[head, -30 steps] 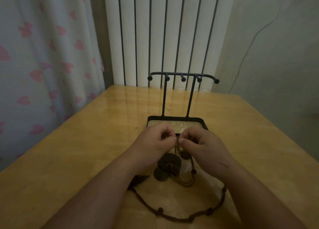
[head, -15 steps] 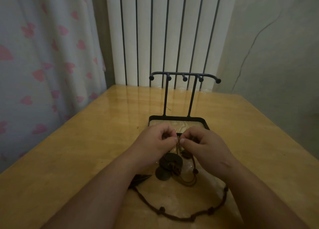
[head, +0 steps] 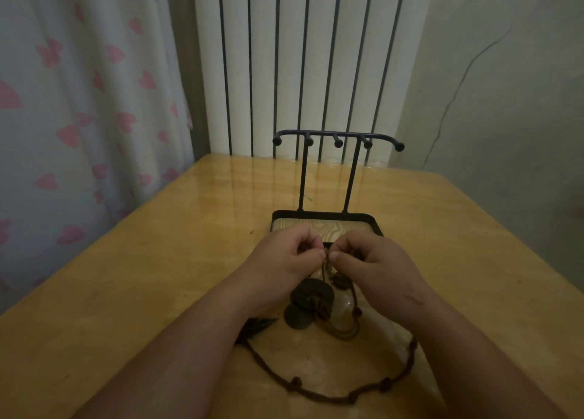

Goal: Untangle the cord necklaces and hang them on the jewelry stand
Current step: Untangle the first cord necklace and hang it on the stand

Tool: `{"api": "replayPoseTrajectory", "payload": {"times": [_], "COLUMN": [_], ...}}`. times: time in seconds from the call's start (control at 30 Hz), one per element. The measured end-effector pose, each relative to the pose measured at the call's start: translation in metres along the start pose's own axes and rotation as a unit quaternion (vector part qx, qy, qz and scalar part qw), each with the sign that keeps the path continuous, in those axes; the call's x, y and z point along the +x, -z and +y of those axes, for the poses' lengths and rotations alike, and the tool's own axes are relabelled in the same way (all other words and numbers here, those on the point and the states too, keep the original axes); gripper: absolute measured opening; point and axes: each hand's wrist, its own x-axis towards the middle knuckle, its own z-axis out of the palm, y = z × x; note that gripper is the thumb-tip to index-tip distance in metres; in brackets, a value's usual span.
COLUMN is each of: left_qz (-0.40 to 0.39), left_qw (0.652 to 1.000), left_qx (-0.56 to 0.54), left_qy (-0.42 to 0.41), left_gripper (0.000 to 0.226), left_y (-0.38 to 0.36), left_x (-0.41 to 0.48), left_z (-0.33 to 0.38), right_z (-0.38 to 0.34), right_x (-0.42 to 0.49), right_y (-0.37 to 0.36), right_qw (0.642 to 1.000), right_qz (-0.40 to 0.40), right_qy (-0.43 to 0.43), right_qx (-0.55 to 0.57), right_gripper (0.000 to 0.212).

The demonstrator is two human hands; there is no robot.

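Wide glossy yellow wooden counter (head: 158,276), black metal jewelry stand (head: 302,178) upright on it just beyond the hands, left hand (head: 284,257) and right hand (head: 373,263) fingertip to fingertip, both pinching the tangled dark brown cord necklaces (head: 316,393), round dark disc pendants (head: 311,295) just beneath the hands, knotted loop lying on the counter between the forearms.

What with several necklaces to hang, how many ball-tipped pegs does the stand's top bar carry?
5 on the jewelry stand: left end peg, left post peg, middle peg, right post peg, right end peg. None seems hidden.
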Motion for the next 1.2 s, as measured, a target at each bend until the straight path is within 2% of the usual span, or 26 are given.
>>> {"api": "replayPoseTrajectory", "payload": {"times": [0.5,0.67,0.77,0.93,1.13,1.2], "left_qz": [-0.019,-0.009,-0.009,-0.018,-0.025,-0.026], "left_qw": [1.000,1.000,1.000,0.999,0.999,0.999], "left_qx": [0.002,-0.010,0.003,0.023,0.035,0.037], "left_qy": [0.011,0.016,0.016,0.017,0.021,0.022], "left_gripper": [0.019,0.021,0.020,0.021,0.021,0.021], "left_y": [-0.0030,-0.0016,-0.0009,-0.0012,0.0004,0.0013], "left_x": [-0.0003,-0.0002,0.0007,-0.0002,-0.0001,-0.0005], "left_z": [-0.0012,-0.0002,0.0000,-0.0021,-0.0013,-0.0019], "right_z": [0.0015,0.0000,-0.0039,-0.0037,-0.0047,-0.0064], "right_x": [0.0001,0.0005,-0.0006,-0.0008,0.0029,0.0038], "right_y": [-0.0011,-0.0009,0.0005,0.0012,0.0005,0.0010], "right_qw": [1.000,0.999,0.997,0.989,0.967,0.960], "right_qz": [-0.004,0.033,0.037,0.018,0.016,0.007], "right_qy": [-0.003,0.022,0.053,0.078,0.117,0.133], "right_qx": [0.010,0.003,-0.052,-0.128,-0.225,-0.247], "right_gripper": [0.012,0.009,0.021,0.020,0.001,0.006]}}
